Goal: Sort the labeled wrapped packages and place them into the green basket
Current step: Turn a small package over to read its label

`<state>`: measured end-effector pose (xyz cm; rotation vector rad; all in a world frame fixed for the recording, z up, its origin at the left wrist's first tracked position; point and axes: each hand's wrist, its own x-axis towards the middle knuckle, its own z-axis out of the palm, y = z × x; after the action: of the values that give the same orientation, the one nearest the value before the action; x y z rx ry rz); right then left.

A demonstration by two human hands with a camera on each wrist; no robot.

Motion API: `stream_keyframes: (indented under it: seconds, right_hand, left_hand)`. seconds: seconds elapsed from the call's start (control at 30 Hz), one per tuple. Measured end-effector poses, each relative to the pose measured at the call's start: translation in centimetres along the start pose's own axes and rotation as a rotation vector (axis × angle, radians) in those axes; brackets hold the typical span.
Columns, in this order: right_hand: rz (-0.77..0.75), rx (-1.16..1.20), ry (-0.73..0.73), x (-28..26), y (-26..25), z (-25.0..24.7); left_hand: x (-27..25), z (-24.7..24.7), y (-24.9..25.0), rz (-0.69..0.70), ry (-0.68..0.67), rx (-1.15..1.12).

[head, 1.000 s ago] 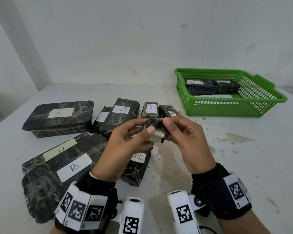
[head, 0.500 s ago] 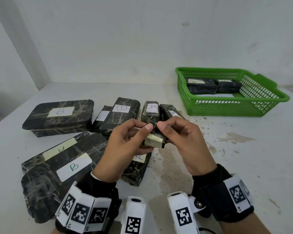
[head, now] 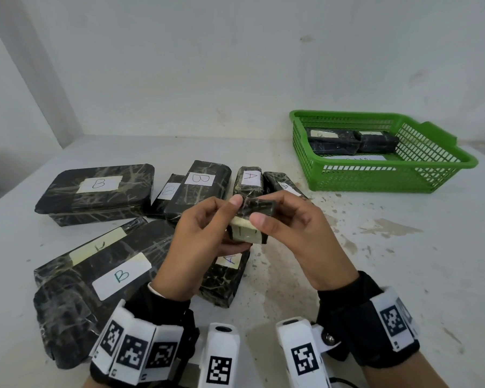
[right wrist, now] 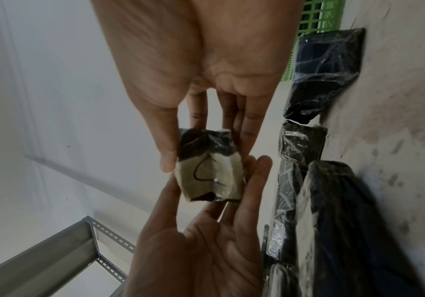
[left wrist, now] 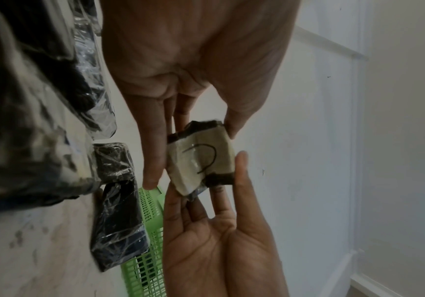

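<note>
Midair, the small package [head: 251,219] sits pinched between both grips — left hand [head: 199,242]; right hand [head: 297,231].

Small black-wrapped package [head: 249,219] is sitting pinched in both hands above the desk; bigger labeled packages [head: 95,191] are lying below; green basket [head: 375,177] is holding two.

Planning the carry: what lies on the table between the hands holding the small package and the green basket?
In the head view, only bare, stained table lies between the small package and the green basket; no package sits there.
</note>
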<state>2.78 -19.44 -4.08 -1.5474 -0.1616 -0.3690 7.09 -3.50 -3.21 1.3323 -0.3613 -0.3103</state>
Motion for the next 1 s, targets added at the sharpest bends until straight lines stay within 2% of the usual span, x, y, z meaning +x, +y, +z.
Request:
stream_keyframes:
  seconds: [0.1, 0.2, 0.47, 0.6, 0.67, 0.8, 1.0]
  right_hand:
    - [0.009, 0.005, 0.035, 0.0, -0.1, 0.1]
    - [0.056, 0.039, 0.058, 0.1, -0.4, 0.1]
    - [0.197, 0.076, 0.059, 0.4, -0.2, 0.0]
    - [0.236, 0.108, 0.043, 0.3, -0.9, -0.4]
    - [0.244, 0.089, 0.046, 0.3, -0.9, -0.4]
    - [0.255, 0.094, 0.087, 0.4, -0.9, -0.7]
    - [0.144, 0.253, -0.015, 0.7, -0.8, -1.6]
  left_hand:
    - [0.0, 0.1, 0.0, -0.009, -0.030, 0.024]
    - [0.2, -0.3, 0.1, 0.049, -0.062, -0.001]
    - [0.2, -1.0, 0.3, 0.145, -0.311, 0.110]
    - [0.2, -1.0, 0.3, 0.125, -0.393, 0.130]
    - [0.3, -1.0, 0.1, 0.123, -0.372, 0.129]
    - [0.6, -1.1, -0.4, 0.150, -0.244, 0.069]
    - [0.8, -1.0, -0.4, 0.204, -0.101, -0.043]
